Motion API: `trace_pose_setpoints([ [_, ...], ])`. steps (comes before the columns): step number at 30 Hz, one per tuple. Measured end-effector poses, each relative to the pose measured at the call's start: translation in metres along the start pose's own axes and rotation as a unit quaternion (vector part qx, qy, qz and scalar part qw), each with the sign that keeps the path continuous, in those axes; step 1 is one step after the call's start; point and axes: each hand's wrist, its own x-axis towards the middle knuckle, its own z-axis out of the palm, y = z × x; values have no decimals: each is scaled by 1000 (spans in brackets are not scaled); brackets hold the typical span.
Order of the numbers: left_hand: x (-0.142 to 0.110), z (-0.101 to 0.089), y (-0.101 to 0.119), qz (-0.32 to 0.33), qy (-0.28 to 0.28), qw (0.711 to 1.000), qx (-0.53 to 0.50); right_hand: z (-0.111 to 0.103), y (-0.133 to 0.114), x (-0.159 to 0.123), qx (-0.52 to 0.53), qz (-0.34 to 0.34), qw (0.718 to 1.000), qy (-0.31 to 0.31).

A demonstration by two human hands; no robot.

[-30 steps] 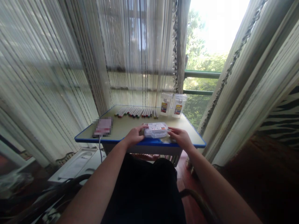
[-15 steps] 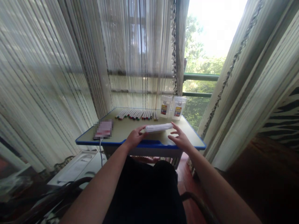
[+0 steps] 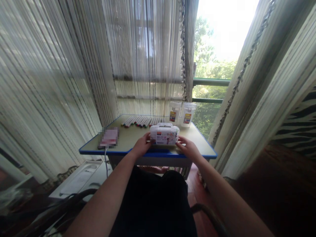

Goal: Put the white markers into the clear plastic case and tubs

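A white plastic case [image 3: 164,135] with a handle on top and a printed label stands upright near the front of the desk [image 3: 128,138]. My left hand [image 3: 142,145] grips its left end, thumb toward the front face. At the right end, the fingers of my right hand [image 3: 189,147] close against the case. Behind it lies a row of several markers [image 3: 140,121] with coloured caps, partly hidden by the case. Two clear plastic containers, a left one [image 3: 173,113] and a right one [image 3: 188,115], stand at the back right with labels facing me.
On the desk's left side lies a blurred-out flat device [image 3: 109,137] with a white cable [image 3: 106,161] hanging over the front edge. A white open box [image 3: 76,179] sits lower left. Striped curtains [image 3: 143,65] hang right behind the desk.
The white case has turned from lying nearly flat to upright, its label now facing me. My right hand has moved in and closed on its right end.
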Motion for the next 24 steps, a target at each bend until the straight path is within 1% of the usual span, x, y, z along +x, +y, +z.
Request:
trace_pose_setpoints([
  [11, 3, 1, -8, -4, -13, 1000, -20, 1, 1, 0, 0, 5, 1000, 5],
  [15, 3, 3, -6, -10, 1, 999, 32, 1, 4, 2, 8, 7, 1000, 3],
  [19, 3, 4, -2, -29, 21, 994, 100, -1, 3, 2, -1, 6, 1000, -19],
  [22, 5, 4, -1, -34, 14, 993, 108, -1, -2, -3, 12, 5, 1000, -27],
  [24, 7, 4, 0, -35, 9, 991, 125, -1, -7, -9, 34, 11, 999, -19],
])
